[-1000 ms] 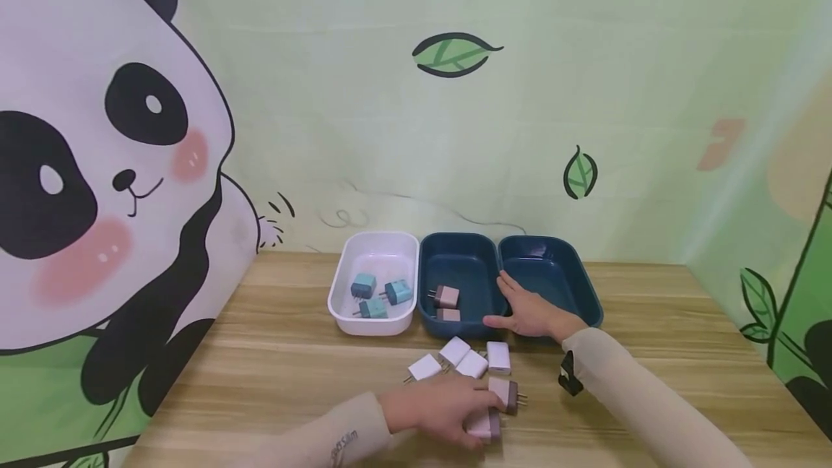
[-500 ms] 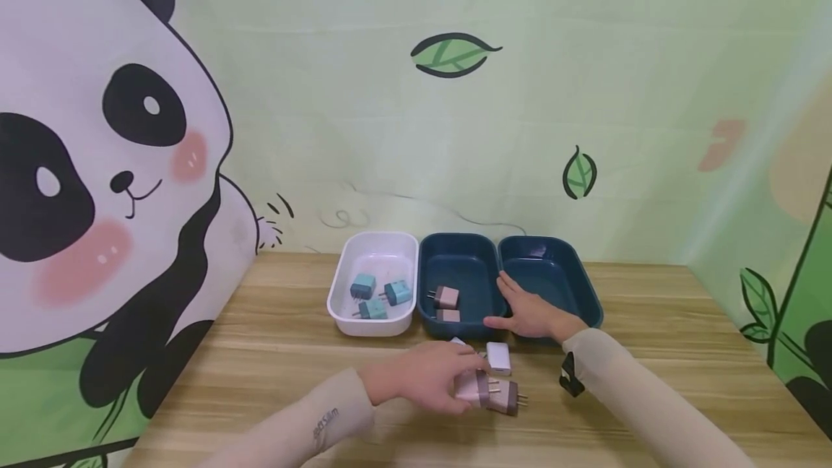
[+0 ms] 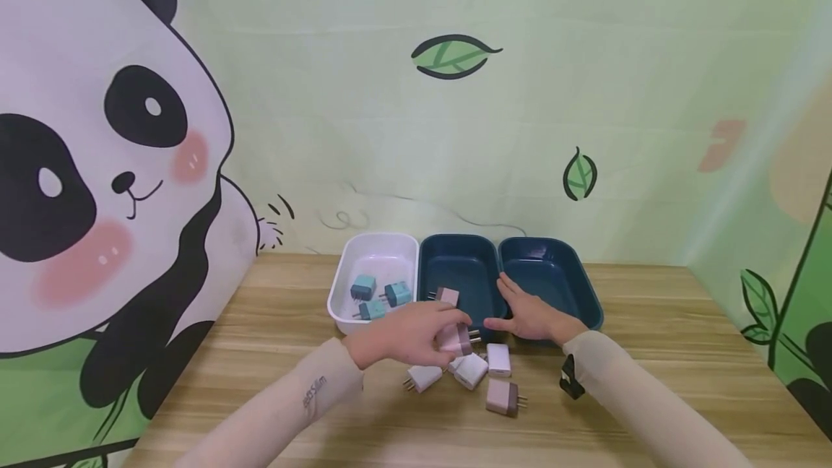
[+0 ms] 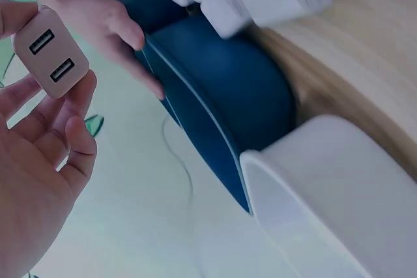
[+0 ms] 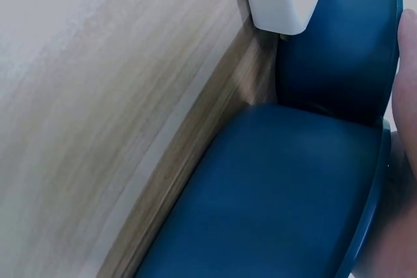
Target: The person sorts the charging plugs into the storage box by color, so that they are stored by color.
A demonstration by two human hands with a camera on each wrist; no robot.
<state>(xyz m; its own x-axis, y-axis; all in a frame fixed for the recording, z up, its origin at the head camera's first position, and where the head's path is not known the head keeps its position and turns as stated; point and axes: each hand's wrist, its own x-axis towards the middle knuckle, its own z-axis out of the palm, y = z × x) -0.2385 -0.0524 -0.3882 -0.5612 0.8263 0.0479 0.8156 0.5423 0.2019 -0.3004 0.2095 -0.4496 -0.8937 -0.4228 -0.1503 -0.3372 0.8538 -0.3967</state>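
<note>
My left hand (image 3: 406, 332) pinches a pale pink wall charger (image 3: 456, 340) with a brown prong end, above the table at the front of the middle dark blue bin (image 3: 468, 258). Two USB slots show on this charger (image 4: 51, 53) in the left wrist view. Inside that bin lies another pink charger (image 3: 447, 296), partly covered by the hand. Straight fingers of my right hand (image 3: 533, 314) rest at the adjoining rims of the middle bin and the right dark blue bin (image 3: 546, 269). One pink charger (image 3: 502, 397) lies on the table, prongs to the right.
Several white chargers (image 3: 498, 360) are clustered in front of the bins. A white bin (image 3: 333, 295) at the left of the row holds teal chargers (image 3: 362, 286). Behind the wooden table (image 3: 286, 309) hangs a printed backdrop (image 3: 364, 128) with a panda.
From the group on the table, my left hand has picked up a pink charger and carried it up and left towards the middle bin. My right hand has stayed where it was.
</note>
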